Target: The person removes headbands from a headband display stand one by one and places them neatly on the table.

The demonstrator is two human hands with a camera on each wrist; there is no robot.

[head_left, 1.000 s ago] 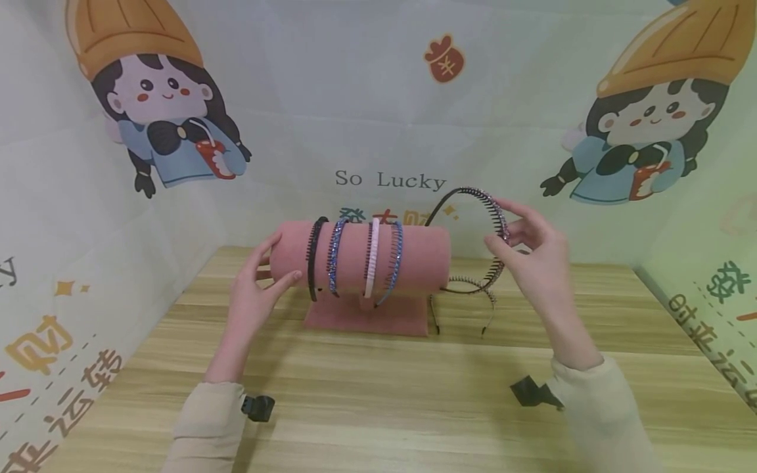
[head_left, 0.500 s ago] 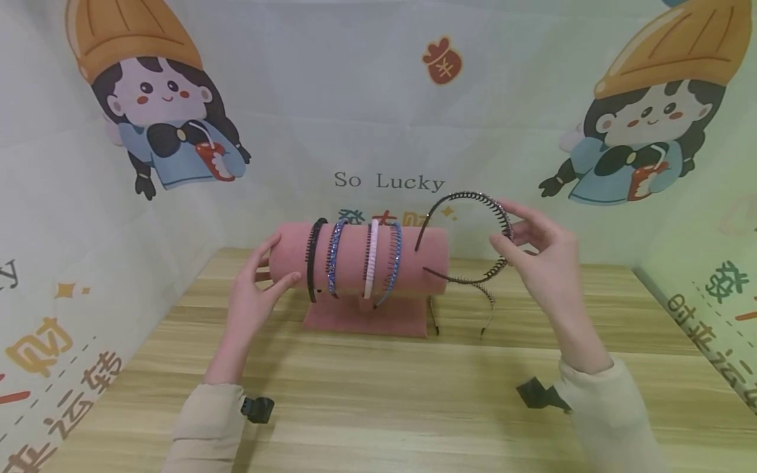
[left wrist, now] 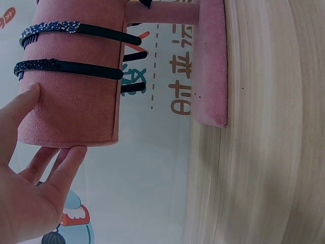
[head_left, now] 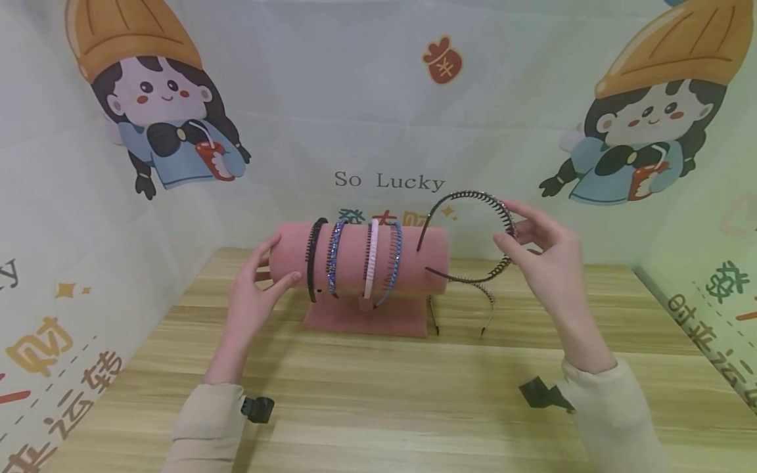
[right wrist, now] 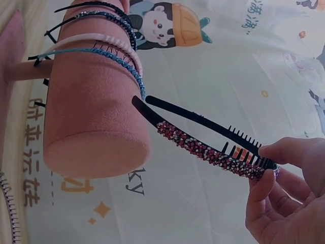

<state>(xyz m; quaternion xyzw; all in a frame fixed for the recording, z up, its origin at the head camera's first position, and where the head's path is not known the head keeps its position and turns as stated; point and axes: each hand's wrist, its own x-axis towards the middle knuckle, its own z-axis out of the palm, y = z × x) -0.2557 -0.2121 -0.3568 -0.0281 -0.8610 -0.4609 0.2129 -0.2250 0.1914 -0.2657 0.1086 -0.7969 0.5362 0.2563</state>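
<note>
A pink velvety headband stand (head_left: 349, 263) has a horizontal roll on a flat base. My left hand (head_left: 254, 289) holds the roll's left end, thumb on the front and fingertips against the end face in the left wrist view. Around the roll sit a black headband (head_left: 313, 263), a dark blue glittery headband (head_left: 334, 256), a pale pink headband (head_left: 371, 259) and a light blue headband (head_left: 397, 253). My right hand (head_left: 544, 263) pinches a toothed black headband (right wrist: 198, 146) with red and silver stones by its crown. Its two tips point left, overlapping the roll's right end in the head view.
Another thin toothed headband (head_left: 489, 299) lies on the wooden table (head_left: 378, 407), right of the stand's base and partly behind the held one. A printed cloth backdrop (head_left: 331, 98) with cartoon figures surrounds the table.
My right hand has moved slightly right with the stone-covered headband, which has turned so its tips now show in front of the roll's right end. My left hand has kept its place.
</note>
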